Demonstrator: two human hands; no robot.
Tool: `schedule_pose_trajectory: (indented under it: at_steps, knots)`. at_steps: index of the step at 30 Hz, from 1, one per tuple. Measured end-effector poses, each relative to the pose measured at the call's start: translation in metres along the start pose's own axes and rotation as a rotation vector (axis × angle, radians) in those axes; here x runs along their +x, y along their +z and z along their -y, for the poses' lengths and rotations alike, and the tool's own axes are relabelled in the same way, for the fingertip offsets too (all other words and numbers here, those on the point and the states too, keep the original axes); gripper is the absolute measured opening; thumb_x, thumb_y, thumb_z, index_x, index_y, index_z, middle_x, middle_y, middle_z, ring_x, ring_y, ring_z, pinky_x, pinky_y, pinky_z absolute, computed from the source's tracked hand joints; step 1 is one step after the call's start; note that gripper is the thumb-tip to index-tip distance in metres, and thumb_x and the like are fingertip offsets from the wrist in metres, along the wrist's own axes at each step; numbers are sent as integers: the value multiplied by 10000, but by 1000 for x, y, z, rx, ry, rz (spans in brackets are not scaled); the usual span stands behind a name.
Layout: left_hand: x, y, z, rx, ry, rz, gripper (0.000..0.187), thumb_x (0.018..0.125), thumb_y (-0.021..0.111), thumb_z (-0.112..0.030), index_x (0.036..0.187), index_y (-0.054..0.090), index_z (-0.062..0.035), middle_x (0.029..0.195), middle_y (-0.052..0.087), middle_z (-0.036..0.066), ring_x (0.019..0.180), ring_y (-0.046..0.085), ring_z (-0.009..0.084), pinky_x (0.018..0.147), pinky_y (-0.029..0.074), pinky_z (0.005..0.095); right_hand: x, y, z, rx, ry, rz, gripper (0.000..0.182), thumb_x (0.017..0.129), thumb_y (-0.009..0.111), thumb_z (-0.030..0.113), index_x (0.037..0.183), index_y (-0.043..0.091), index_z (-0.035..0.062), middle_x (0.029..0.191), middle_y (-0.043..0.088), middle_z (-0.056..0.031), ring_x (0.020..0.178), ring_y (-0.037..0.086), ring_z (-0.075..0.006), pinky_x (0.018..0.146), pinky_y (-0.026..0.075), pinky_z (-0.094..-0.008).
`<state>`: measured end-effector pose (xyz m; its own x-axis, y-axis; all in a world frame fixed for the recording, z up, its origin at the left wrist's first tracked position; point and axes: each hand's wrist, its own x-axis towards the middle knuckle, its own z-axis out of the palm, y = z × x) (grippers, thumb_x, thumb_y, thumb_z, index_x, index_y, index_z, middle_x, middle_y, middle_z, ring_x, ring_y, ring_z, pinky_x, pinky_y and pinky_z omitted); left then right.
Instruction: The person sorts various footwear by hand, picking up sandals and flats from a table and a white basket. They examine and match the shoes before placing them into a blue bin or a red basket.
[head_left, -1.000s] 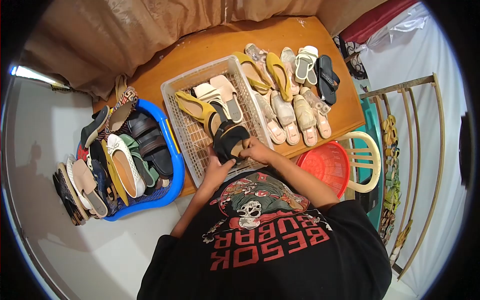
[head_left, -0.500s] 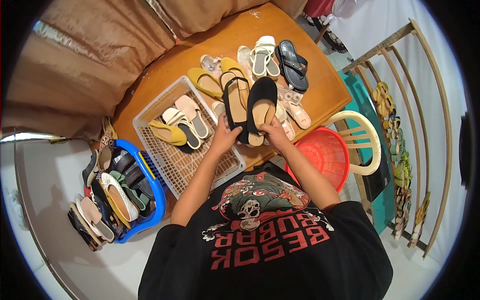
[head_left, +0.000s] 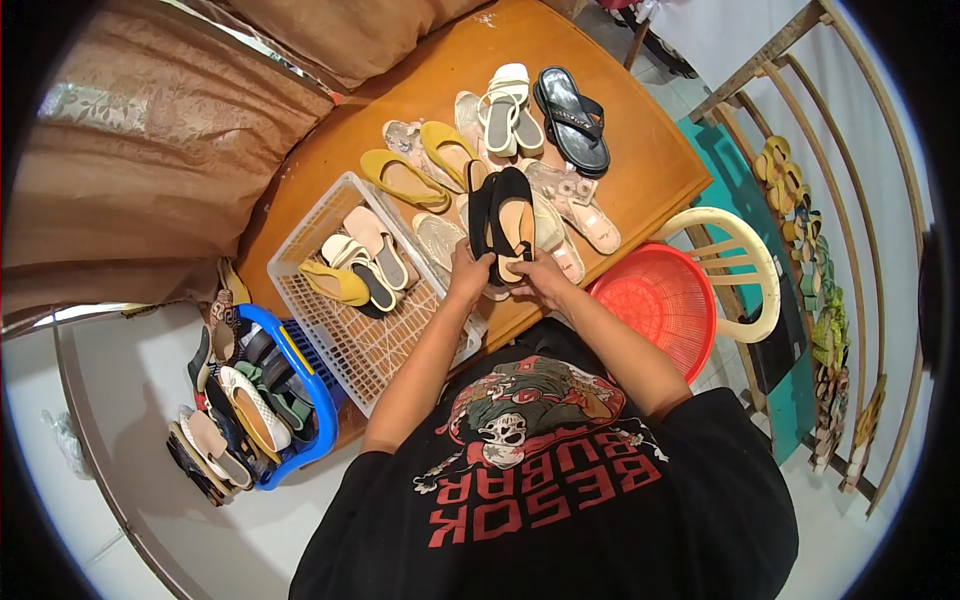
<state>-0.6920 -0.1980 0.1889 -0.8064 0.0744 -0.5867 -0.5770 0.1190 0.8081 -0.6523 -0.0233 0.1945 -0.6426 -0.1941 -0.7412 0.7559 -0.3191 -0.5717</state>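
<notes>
A pair of black shoes with tan insoles (head_left: 515, 215) is held over the front part of the wooden table, toes pointing away from me. My left hand (head_left: 470, 272) grips the heel of the left shoe, and my right hand (head_left: 545, 277) is closed on the heel of the right one. The two shoes overlap side by side. Behind them lie mustard flats (head_left: 404, 180), white strappy sandals (head_left: 508, 112), black sandals (head_left: 573, 122) and clear-strapped sandals (head_left: 594, 222). On the left, a white plastic crate (head_left: 385, 350) holds a mustard shoe, white-strapped sandals and a pink pair.
A blue basket (head_left: 322, 400) full of footwear stands at the left. Right of the wooden table (head_left: 640, 130) are a red basket (head_left: 660, 305), a cream plastic chair (head_left: 768, 285) and a wooden rack (head_left: 855, 175) with sandals. Brown curtains (head_left: 170, 140) hang behind.
The black shoes have come closer together and now overlap, turned slightly and lower over the table. Both hands have drawn nearer to each other. The view has shifted a little.
</notes>
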Motion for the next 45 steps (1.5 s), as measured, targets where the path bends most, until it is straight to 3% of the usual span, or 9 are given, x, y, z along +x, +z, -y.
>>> schedule_pose_trajectory:
  at_steps: [8, 13, 18, 21, 25, 27, 32, 39, 45]
  knots:
    - [-25, 11, -12, -21, 163, 113, 583, 928, 589, -33, 1397, 245, 14, 1136, 584, 200, 961, 647, 273, 750, 562, 318, -15, 5, 7, -21, -92, -73, 495, 859, 729, 72, 1270, 454, 63, 1162, 637, -106, 989, 668, -222, 726, 599, -344]
    - [-33, 8, -10, -24, -36, 42, 631, 906, 529, 34, 1434, 198, -68, 1167, 583, 198, 859, 682, 289, 604, 604, 357, -41, 23, -2, 17, -170, -149, 541, 849, 713, 38, 1310, 431, 82, 1176, 634, -110, 1014, 664, -246, 795, 582, -384]
    - [-27, 4, -5, -349, -150, 111, 685, 828, 366, 152, 1454, 194, -66, 1323, 461, 259, 1073, 609, 409, 749, 594, 598, -41, 30, -15, 198, -210, -202, 547, 847, 634, -38, 1332, 421, 97, 1146, 637, -102, 1007, 661, -244, 840, 557, -407]
    - [-9, -6, 6, -523, -172, 307, 663, 828, 346, 151, 1446, 211, -50, 1335, 438, 261, 1091, 599, 422, 763, 591, 609, -36, 30, -26, 266, -266, -267, 485, 868, 629, -16, 1304, 449, 98, 1108, 644, -79, 967, 663, -218, 829, 549, -379]
    - [-21, -4, -12, -545, -233, 314, 679, 832, 366, 150, 1455, 205, -67, 1322, 448, 254, 1094, 599, 414, 772, 584, 614, -47, 31, -31, 338, -205, -202, 364, 903, 659, 75, 1235, 520, 122, 1089, 648, -37, 954, 635, -153, 807, 535, -340]
    - [-38, -1, -21, -461, -221, 264, 685, 835, 403, 146, 1449, 212, -90, 1297, 474, 244, 1078, 608, 401, 809, 576, 606, -51, 33, -39, 278, -229, -210, 375, 907, 637, 82, 1258, 513, 122, 1168, 634, -59, 1024, 616, -194, 858, 498, -372]
    - [-54, 10, 3, -262, 27, 288, 708, 764, 479, 157, 1389, 270, -98, 1186, 562, 197, 1004, 627, 269, 741, 536, 372, -86, 38, -40, 434, -269, -211, 440, 902, 539, -15, 1323, 465, 91, 1251, 612, -95, 1129, 619, -249, 948, 526, -508]
    - [-103, 23, -7, -193, 7, 416, 708, 677, 483, 180, 1327, 339, -60, 1103, 588, 164, 981, 621, 250, 792, 509, 310, -131, 22, -73, 437, -352, -43, 402, 901, 554, -15, 1294, 486, 31, 1242, 613, -115, 1108, 631, -257, 935, 542, -539]
    - [-113, 63, 31, 74, 235, 477, 637, 711, 520, 123, 1313, 359, -10, 1123, 568, 164, 1056, 585, 262, 902, 484, 315, -158, -14, -117, 630, -363, -65, 457, 833, 501, -85, 1265, 484, 64, 1136, 615, -88, 972, 643, -228, 894, 561, -571]
